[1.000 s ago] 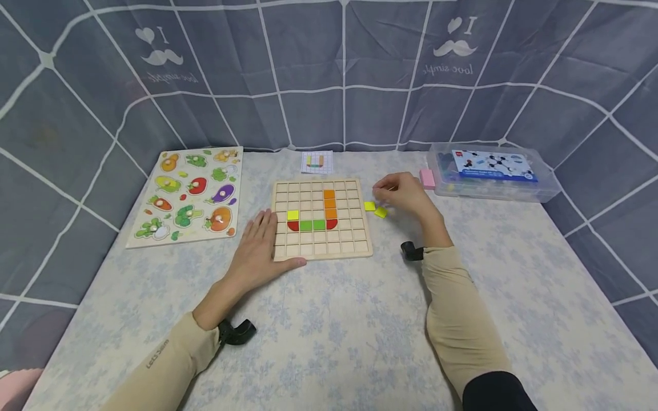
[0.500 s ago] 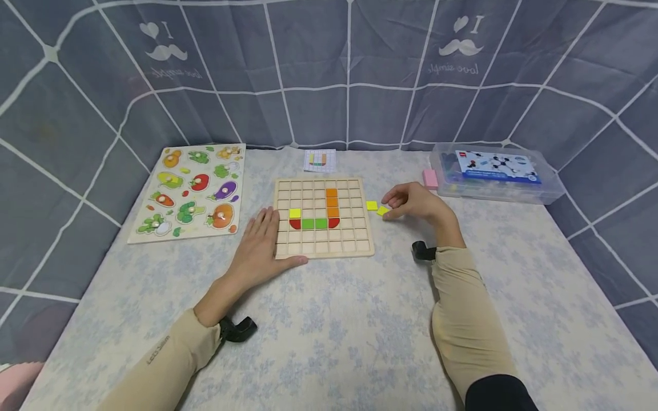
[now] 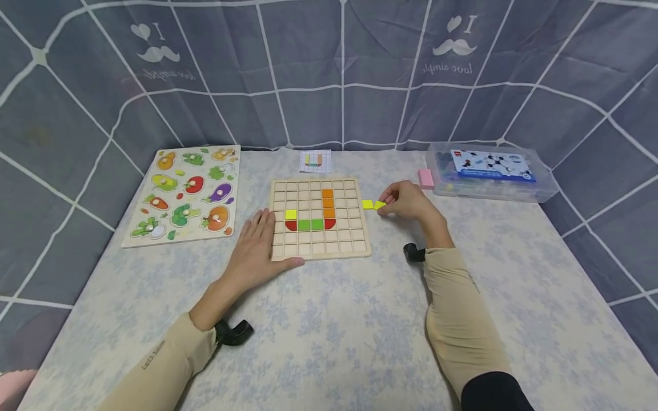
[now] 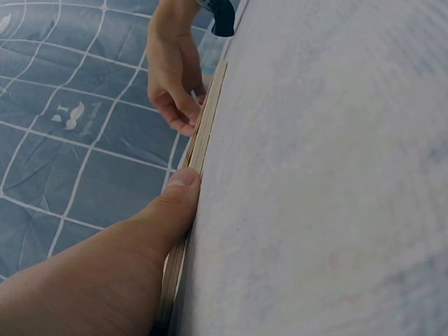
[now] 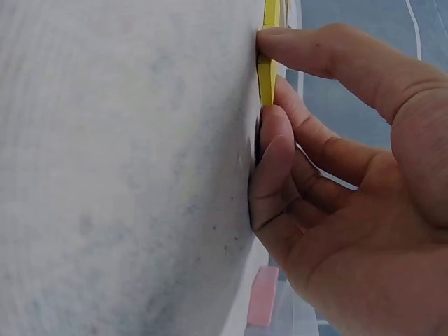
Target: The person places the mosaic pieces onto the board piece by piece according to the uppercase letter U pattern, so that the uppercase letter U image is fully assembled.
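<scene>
The fingers [image 5: 325, 143] of the right hand [image 3: 411, 201] grip a yellow tile [image 3: 380, 205] by its edges, the thumb on the near side; whether the tile is lifted is hard to tell. It lies just right of the wooden grid board [image 3: 319, 248], next to a second yellow tile [image 3: 367, 204]. The left hand [image 3: 251, 245] grasps nothing: its fingers lie straight along the board's left edge, and its thumb stretches along the near edge.

The right wrist view shows the gripped tile edge-on and the other fingers curled in behind it, partly hidden from the head view. The left wrist view shows the thumb against the board's side, with the right hand beyond. Only the head view shows the pattern on the board: three orange squares [image 3: 328, 203] up the right, two green squares [image 3: 311, 225] along the bottom between red rounded corner pieces [image 3: 330, 224], and a yellow square [image 3: 291, 214] above the left corner.

The tabletop [image 3: 334, 331] wears a pale cloth with blue floral patches. Behind the board lies a small printed card [image 3: 315, 162]; to the left, a vegetable puzzle [image 3: 196, 198]; to the right, a pink block [image 3: 425, 179] beside a clear plastic box [image 3: 504, 190]. Grey-blue curtains [image 3: 308, 63] with white grid lines enclose the tabletop.
</scene>
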`<state>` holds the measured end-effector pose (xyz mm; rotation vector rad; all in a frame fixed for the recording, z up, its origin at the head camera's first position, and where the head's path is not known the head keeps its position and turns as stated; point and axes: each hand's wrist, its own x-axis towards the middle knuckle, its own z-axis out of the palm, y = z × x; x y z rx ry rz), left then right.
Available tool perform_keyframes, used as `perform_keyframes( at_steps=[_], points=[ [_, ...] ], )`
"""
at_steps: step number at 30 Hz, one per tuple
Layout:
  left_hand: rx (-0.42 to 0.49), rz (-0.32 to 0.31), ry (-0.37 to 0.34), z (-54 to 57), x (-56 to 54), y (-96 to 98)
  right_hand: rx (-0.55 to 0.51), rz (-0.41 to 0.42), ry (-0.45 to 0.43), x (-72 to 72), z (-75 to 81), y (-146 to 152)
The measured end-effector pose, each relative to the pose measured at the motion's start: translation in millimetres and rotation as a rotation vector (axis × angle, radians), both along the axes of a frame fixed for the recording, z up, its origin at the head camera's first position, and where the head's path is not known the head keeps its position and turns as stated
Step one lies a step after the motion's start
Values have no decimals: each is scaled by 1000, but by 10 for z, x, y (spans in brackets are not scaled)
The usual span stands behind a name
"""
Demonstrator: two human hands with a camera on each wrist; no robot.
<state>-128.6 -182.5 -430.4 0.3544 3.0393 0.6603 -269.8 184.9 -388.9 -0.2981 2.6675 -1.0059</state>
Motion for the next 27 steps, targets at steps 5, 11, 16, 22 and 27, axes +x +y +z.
perform_keyframes(
  at_steps=[5,11,16,22,27],
  points=[
    [1,0,2,-8,21,-6,-15,10,-15,8,-19,-10],
    [7,1,5,-17,18,2,-39,19,-15,21,-19,-8],
    [9,2,14,-31,19,-8,-82,34,-11,21,-31,-6],
    [5,4,-1,-42,1,-2,-159,24,-30,-1,-29,29],
    [6,0,9,-27,1,-6,-162,21,-35,6,-42,44]
  ],
)
